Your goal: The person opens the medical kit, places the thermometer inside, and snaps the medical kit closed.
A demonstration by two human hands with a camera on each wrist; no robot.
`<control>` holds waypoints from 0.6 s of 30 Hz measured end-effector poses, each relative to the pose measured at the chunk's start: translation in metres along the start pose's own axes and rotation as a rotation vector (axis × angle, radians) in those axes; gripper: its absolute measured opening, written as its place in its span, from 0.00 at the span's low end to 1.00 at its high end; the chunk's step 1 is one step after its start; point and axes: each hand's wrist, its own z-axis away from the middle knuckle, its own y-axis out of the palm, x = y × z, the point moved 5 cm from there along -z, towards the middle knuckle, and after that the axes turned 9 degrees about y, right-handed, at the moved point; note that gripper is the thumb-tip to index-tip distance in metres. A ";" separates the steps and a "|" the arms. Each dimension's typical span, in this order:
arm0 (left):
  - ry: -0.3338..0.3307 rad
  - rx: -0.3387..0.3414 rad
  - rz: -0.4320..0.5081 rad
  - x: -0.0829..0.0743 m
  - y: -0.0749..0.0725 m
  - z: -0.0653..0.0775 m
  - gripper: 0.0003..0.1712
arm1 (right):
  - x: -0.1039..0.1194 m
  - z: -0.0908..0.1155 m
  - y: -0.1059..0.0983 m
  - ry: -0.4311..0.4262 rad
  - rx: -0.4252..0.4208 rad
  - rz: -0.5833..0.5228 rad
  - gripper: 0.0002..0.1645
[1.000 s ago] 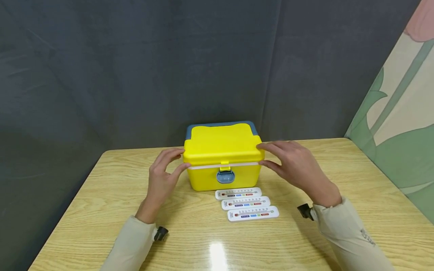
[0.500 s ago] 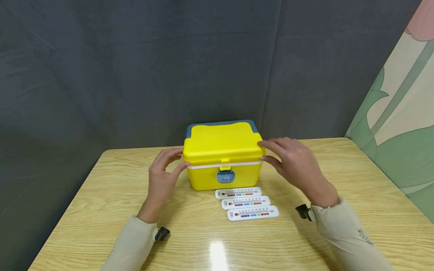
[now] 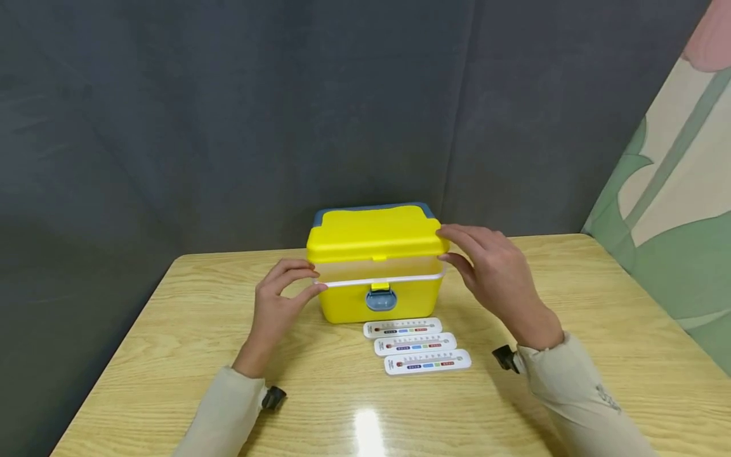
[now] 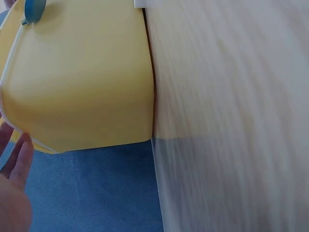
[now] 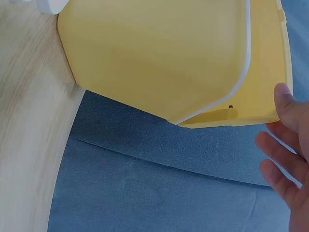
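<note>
A yellow storage box (image 3: 348, 307) with a white rim and a blue-grey front latch (image 3: 381, 299) stands on the table. Its yellow lid (image 3: 374, 235) is tilted up at the front, leaving a gap above the rim. My right hand (image 3: 495, 273) pinches the lid's right front corner; in the right wrist view the thumb (image 5: 285, 99) lies against the lid's inner side. At the box's left front corner, my left hand (image 3: 280, 311) touches the rim with its fingertips, fingers loosely extended. The box's interior is mostly hidden by the lid.
Three white thermometers, a near one (image 3: 427, 362), a middle one (image 3: 415, 344) and a far one (image 3: 402, 327), lie in a row before the box. A dark curtain (image 3: 228, 127) hangs behind the wooden table (image 3: 171, 355). A patterned panel (image 3: 679, 209) stands at the right.
The lid's front edge has risen from the rim, with my right hand moving up at its corner. My left hand has slipped from the lid's side down to the box rim.
</note>
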 end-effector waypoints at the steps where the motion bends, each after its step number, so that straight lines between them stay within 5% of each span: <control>1: 0.028 0.001 0.012 -0.001 0.000 0.000 0.14 | 0.000 0.000 0.001 0.002 0.002 -0.004 0.32; 8: 0.171 -0.014 0.028 -0.007 0.000 -0.001 0.17 | -0.006 -0.002 0.006 0.032 0.021 -0.087 0.32; 18: 0.157 0.007 0.003 -0.006 0.001 -0.001 0.15 | -0.011 -0.012 0.003 0.001 0.024 -0.144 0.32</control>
